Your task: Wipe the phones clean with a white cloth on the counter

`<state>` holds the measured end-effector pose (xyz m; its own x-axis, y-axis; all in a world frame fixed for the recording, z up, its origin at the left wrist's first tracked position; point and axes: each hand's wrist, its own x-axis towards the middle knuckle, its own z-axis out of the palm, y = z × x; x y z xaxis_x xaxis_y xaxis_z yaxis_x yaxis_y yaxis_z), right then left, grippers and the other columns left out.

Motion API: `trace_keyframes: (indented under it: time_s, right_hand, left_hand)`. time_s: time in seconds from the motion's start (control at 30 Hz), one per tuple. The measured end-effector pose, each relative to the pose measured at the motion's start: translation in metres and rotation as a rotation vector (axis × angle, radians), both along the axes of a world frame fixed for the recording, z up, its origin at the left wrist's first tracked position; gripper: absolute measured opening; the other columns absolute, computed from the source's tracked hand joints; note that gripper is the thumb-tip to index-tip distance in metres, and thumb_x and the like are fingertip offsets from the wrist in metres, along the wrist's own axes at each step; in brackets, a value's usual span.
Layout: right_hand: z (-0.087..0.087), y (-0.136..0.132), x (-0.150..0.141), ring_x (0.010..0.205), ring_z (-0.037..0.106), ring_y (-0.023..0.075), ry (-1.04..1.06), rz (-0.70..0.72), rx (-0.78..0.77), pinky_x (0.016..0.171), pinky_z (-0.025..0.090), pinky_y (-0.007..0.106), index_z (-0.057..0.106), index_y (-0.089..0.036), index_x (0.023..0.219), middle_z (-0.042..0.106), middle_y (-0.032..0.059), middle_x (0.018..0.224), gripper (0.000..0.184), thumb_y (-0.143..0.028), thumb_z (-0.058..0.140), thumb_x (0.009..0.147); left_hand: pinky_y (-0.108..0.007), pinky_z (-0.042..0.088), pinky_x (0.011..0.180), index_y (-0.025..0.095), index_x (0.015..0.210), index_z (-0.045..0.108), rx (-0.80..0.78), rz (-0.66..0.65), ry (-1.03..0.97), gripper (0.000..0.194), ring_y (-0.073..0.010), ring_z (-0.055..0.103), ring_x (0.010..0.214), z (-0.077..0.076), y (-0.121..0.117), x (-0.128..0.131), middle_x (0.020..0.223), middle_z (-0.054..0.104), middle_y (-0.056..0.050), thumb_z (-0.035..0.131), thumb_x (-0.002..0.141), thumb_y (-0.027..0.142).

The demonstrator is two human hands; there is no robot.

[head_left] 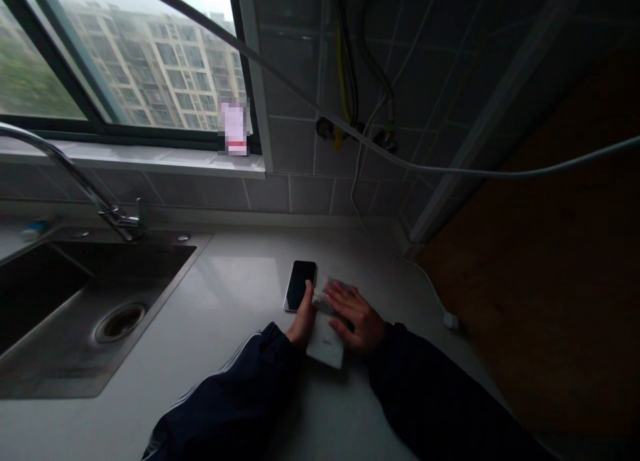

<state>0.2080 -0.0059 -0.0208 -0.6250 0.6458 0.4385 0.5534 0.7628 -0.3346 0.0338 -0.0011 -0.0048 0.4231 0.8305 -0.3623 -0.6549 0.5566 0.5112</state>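
My left hand (303, 317) is closed around the left edge of a flat white rectangular thing (325, 344), with the thumb pointing up along its side. A small faint mark shows on the white face; I cannot tell its exact kind. Across its upper part lies my right hand (357, 315), fingers stretched out and flat, thumb a little apart. Beneath those fingers is a greyish, crumpled-looking piece (324, 305), mostly covered. Just beyond my left thumb, a smartphone (300, 281) with a dark screen rests face up on the white counter (235, 314).
On the left a steel sink (165, 281) is set into the counter, with a chrome faucet (117, 217) behind it. A cable (435, 170) stretches across the view above the hands. At right stands a brown wooden panel (560, 261), with a white plug (451, 321) near its base.
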Motion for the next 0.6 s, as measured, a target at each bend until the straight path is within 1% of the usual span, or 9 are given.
trace_keyframes:
  time_s: [0.1, 0.17, 0.23, 0.3, 0.37, 0.43, 0.47, 0.53, 0.6]
  right_hand:
    - [0.000, -0.007, -0.005, 0.146, 0.043, 0.0273, 0.013, 0.137, 0.010, 0.122, 0.024, 0.061, 0.060, -0.018, 0.140, 0.059, 0.0133, 0.145, 0.046, -0.038, 0.044, 0.102]
    - [0.003, -0.014, -0.009, 0.145, 0.045, 0.0263, 0.038, 0.186, 0.002, 0.124, 0.019, 0.059, 0.063, -0.017, 0.135, 0.062, 0.0132, 0.141, 0.046, -0.041, 0.043, 0.102]
    - [0.007, -0.023, -0.014, 0.143, 0.048, 0.0258, 0.073, 0.218, -0.006, 0.126, 0.013, 0.057, 0.065, -0.016, 0.132, 0.064, 0.0127, 0.139, 0.046, -0.044, 0.044, 0.102]
    - [0.012, -0.031, -0.019, 0.140, 0.052, 0.0254, 0.117, 0.270, 0.003, 0.127, 0.011, 0.054, 0.068, -0.018, 0.128, 0.068, 0.0109, 0.134, 0.045, -0.047, 0.047, 0.100]
    - [0.015, -0.036, -0.022, 0.133, 0.059, 0.0243, 0.167, 0.333, 0.028, 0.127, 0.015, 0.051, 0.072, -0.020, 0.120, 0.073, 0.0084, 0.127, 0.040, -0.047, 0.051, 0.098]
    - [0.016, -0.033, -0.019, 0.124, 0.067, 0.0223, 0.209, 0.339, 0.056, 0.124, 0.026, 0.048, 0.075, -0.023, 0.110, 0.077, 0.0060, 0.118, 0.032, -0.042, 0.052, 0.098]
    - [0.016, -0.029, -0.016, 0.120, 0.069, 0.0215, 0.213, 0.314, 0.071, 0.122, 0.032, 0.047, 0.076, -0.024, 0.106, 0.078, 0.0052, 0.115, 0.029, -0.038, 0.052, 0.098]
    - [0.016, -0.017, -0.006, 0.115, 0.072, 0.0213, 0.197, 0.212, 0.111, 0.115, 0.041, 0.047, 0.077, -0.025, 0.103, 0.079, 0.0052, 0.111, 0.026, -0.029, 0.051, 0.099]
    - [0.016, -0.006, 0.004, 0.112, 0.073, 0.0229, 0.188, 0.102, 0.160, 0.111, 0.046, 0.048, 0.077, -0.022, 0.103, 0.079, 0.0080, 0.111, 0.025, -0.024, 0.053, 0.098]
  left_hand:
    - [-0.038, 0.054, 0.098, 0.007, 0.139, 0.061, -0.026, 0.061, 0.006, 0.075, -0.0289, 0.073, 0.107, 0.000, 0.001, -0.001, 0.113, 0.076, -0.019, 0.032, 0.100, 0.064]
    - [-0.038, 0.057, 0.092, 0.003, 0.134, 0.063, -0.058, 0.066, 0.038, 0.082, -0.0296, 0.075, 0.100, 0.002, 0.001, -0.004, 0.105, 0.077, -0.020, 0.031, 0.097, 0.069]
    - [-0.039, 0.057, 0.090, 0.000, 0.131, 0.064, -0.080, -0.019, 0.036, 0.093, -0.0311, 0.075, 0.095, 0.005, 0.001, -0.008, 0.100, 0.077, -0.022, 0.028, 0.093, 0.076]
    - [-0.040, 0.057, 0.088, -0.003, 0.129, 0.064, -0.062, -0.111, 0.016, 0.103, -0.0319, 0.076, 0.091, 0.008, 0.001, -0.011, 0.098, 0.077, -0.025, 0.020, 0.090, 0.082]
    - [-0.040, 0.056, 0.089, -0.004, 0.130, 0.062, -0.006, -0.121, 0.007, 0.107, -0.0314, 0.076, 0.088, 0.008, 0.002, -0.014, 0.102, 0.076, -0.026, 0.013, 0.090, 0.082]
    - [-0.041, 0.054, 0.092, -0.004, 0.134, 0.059, 0.036, -0.074, 0.020, 0.106, -0.0314, 0.075, 0.088, 0.007, 0.004, -0.015, 0.105, 0.075, -0.026, 0.010, 0.091, 0.080]
    - [-0.042, 0.053, 0.095, -0.003, 0.136, 0.057, 0.039, -0.062, 0.021, 0.106, -0.0317, 0.075, 0.090, 0.006, 0.006, -0.015, 0.106, 0.075, -0.026, 0.009, 0.091, 0.080]
    - [-0.043, 0.051, 0.097, -0.001, 0.141, 0.054, 0.014, -0.058, 0.007, 0.103, -0.0324, 0.074, 0.094, 0.003, 0.008, -0.016, 0.106, 0.075, -0.024, 0.010, 0.092, 0.078]
    - [-0.044, 0.050, 0.098, 0.004, 0.144, 0.052, -0.008, -0.059, -0.033, 0.096, -0.0327, 0.072, 0.098, 0.001, 0.010, -0.016, 0.107, 0.075, -0.021, 0.013, 0.094, 0.076]
